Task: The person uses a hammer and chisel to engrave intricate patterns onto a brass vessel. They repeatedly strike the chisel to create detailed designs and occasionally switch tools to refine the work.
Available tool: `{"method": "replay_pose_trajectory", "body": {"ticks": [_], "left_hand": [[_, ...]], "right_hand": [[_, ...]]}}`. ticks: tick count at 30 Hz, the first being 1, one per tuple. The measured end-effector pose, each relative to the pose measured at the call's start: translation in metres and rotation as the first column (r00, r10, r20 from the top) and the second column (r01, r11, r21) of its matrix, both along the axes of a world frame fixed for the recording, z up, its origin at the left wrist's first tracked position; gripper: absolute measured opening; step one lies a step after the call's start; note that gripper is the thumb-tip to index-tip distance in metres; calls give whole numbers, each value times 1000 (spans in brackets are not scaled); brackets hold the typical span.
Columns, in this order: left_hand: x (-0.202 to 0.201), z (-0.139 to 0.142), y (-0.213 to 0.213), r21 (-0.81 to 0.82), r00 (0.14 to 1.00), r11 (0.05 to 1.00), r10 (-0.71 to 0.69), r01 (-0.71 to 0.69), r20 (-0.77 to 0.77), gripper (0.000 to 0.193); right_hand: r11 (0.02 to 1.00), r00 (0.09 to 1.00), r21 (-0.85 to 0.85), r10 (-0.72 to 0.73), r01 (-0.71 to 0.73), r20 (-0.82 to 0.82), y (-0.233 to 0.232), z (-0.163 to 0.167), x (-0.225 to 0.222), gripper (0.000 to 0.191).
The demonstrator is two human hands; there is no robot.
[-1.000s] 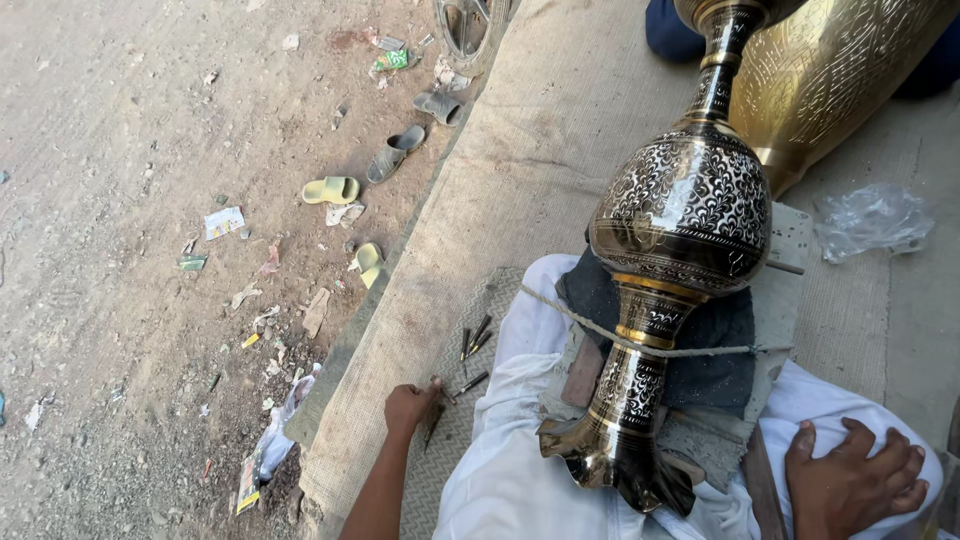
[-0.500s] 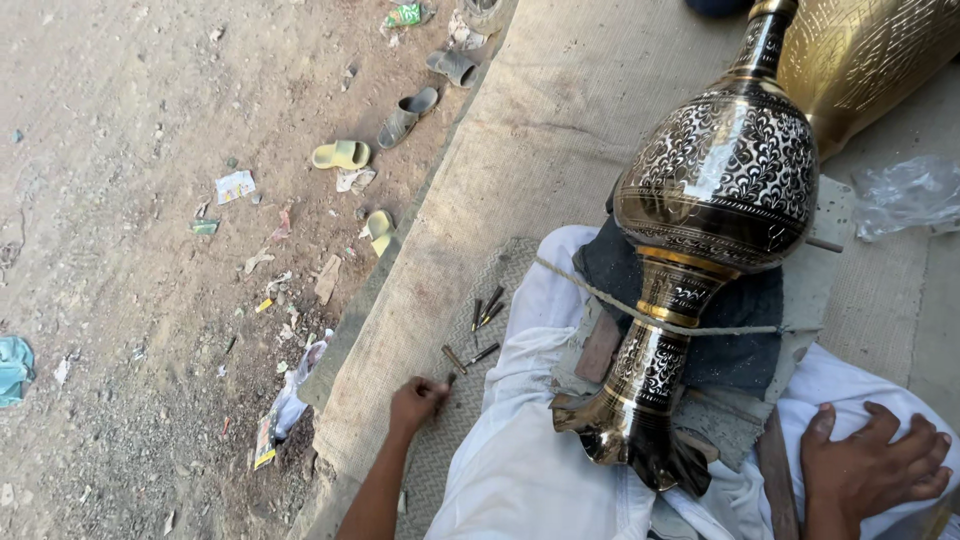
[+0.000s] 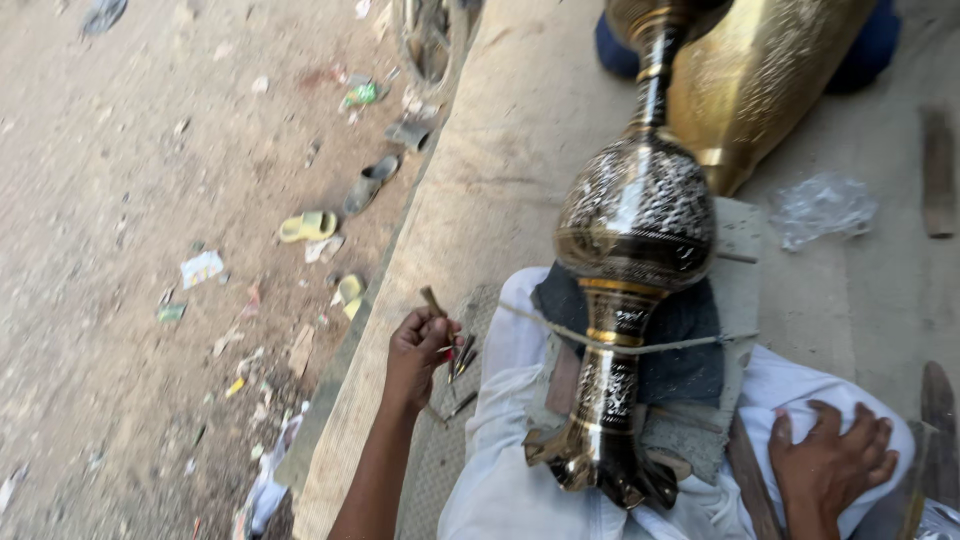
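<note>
Tall engraved black-and-gold brass vase (image 3: pixel 630 300) lies across lap, tied w/ thin cord (image 3: pixel 640 347). Left hand (image 3: pixel 422 347), left of vase, clamped on small metal tool (image 3: pixel 436 302). Right hand (image 3: pixel 830 462), right of vase base, fingers spread flat on white-trousered knee (image 3: pixel 800 385).

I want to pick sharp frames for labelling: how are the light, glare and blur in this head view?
Head view: flat, hazy daylight with only soft shadows; bright glare streaks on the engraved vase and the gold vessel behind it; slight motion blur throughout, strongest on the left hand and the small tool it holds; right hand rests fairly sharp on the white cloth.
</note>
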State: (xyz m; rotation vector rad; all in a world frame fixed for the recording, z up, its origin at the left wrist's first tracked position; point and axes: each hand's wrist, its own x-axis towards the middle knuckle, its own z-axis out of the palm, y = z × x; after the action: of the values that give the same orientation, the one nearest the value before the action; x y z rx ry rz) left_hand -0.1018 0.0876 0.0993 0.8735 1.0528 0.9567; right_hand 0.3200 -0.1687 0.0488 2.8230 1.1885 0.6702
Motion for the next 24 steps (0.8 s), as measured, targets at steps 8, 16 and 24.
{"method": "replay_pose_trajectory", "body": {"ticks": [8, 16, 24], "left_hand": [[129, 95, 24, 82, 934, 974, -226, 211, 277, 47], [184, 128, 46, 231, 889, 919, -375, 320, 262, 62], [200, 152, 39, 286, 892, 891, -413, 353, 186, 47]], "right_hand": [[998, 840, -11, 39, -54, -541, -20, -19, -51, 89], [910, 243, 35, -73, 412, -967, -25, -19, -36, 44], [654, -322, 167, 558, 738, -765, -33, 7, -6, 38]]}}
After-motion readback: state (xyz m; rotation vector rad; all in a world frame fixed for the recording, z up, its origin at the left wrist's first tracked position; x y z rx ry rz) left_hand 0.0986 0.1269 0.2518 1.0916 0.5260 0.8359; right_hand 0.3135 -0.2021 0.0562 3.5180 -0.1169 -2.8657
